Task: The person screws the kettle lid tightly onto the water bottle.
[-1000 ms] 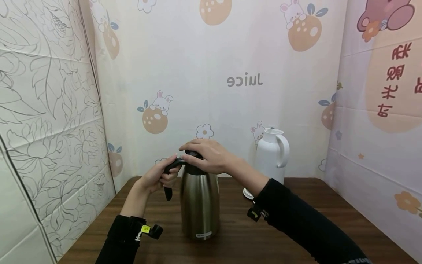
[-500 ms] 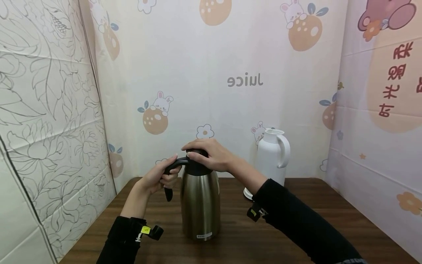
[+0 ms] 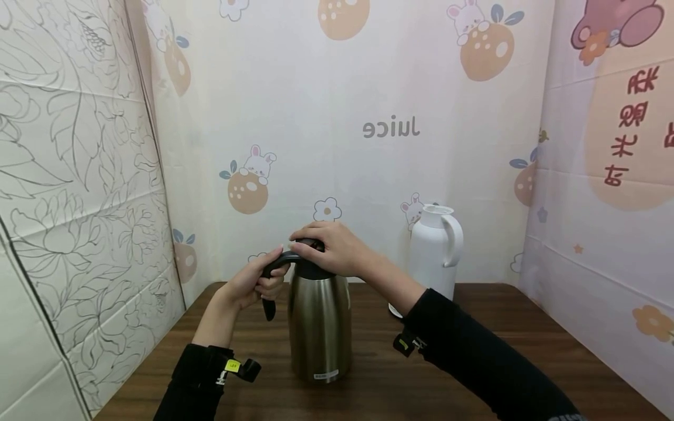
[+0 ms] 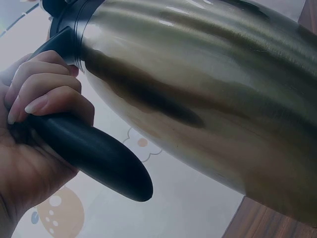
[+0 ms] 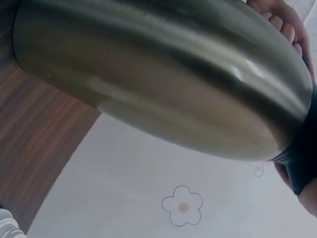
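A brushed-steel thermos jug (image 3: 320, 327) stands upright on the table, its black lid (image 3: 310, 270) on top. My left hand (image 3: 258, 280) grips the jug's black handle (image 4: 94, 153), its fingers wrapped round the upper part while the lower tip sticks out below. Over the top, my right hand (image 3: 337, 248) holds the lid, thumb on the near side and fingers reaching across to the far side. In the right wrist view the steel body (image 5: 163, 84) fills most of the picture, and only a bit of that hand shows at the right edge.
A white thermos jug (image 3: 433, 245) stands behind my right forearm, handle to the right. By its foot lies a white round piece (image 3: 395, 311), ridged in the right wrist view. The wooden table (image 3: 237, 380) ends at patterned cloth walls behind and on both sides.
My right hand has turned slightly on the lid, first to the right and then a little back left. The left hand keeps its grip on the handle; the jug stands in place.
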Motion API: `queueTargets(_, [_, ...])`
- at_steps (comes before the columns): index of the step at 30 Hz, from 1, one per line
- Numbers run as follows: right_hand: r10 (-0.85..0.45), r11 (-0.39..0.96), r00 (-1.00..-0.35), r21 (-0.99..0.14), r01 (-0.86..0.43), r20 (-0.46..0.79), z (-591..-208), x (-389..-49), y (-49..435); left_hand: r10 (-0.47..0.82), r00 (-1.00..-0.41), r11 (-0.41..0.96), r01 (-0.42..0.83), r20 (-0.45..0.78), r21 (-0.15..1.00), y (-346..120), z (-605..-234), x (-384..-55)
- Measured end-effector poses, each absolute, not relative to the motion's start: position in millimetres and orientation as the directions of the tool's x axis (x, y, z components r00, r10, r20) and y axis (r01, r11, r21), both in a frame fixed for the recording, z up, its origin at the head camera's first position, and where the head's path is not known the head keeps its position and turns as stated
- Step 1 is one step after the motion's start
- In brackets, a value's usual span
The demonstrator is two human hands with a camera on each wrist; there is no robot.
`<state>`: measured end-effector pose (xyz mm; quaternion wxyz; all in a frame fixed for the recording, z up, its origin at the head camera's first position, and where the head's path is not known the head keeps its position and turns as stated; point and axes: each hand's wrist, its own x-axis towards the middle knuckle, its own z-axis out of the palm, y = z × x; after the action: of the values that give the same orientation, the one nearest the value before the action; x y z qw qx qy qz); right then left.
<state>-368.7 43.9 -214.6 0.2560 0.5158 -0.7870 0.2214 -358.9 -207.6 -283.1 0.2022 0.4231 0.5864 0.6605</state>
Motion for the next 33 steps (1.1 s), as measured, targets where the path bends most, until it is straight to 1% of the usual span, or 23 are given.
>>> queueTargets(4, [-0.675,0.426,-0.378,-0.083,-0.901,0.634,-214,-364,40,0.753,-0.575,-0.225,0.233,0.32,0.946,-207,-283,-359])
queueTargets(8, [-0.658,0.472,-0.41,-0.078,-0.878,0.632,-215,-362,38,0.761,-0.561,-0.228,0.24,0.326,0.944,-207,-285,-360])
queueTargets(13, [-0.621,0.543,-0.462,-0.078,-0.836,0.633,-219,-356,34,0.756,-0.573,-0.221,0.233,0.317,0.947,-207,-287,-361])
queueTargets(23, [-0.495,0.724,-0.587,-0.07,-0.687,0.641,-221,-340,21,0.751,-0.573,-0.23,0.236,0.327,0.944,-207,-286,-359])
queueTargets(28, [-0.479,0.775,-0.649,-0.064,-0.629,0.591,-216,-333,17,0.751,-0.569,-0.245,0.232,0.335,0.942,-208,-285,-359])
queueTargets(33, [-0.519,0.775,-0.697,-0.071,-0.628,0.494,-206,-329,22,0.76,-0.551,-0.251,0.238,0.343,0.938,-209,-284,-359])
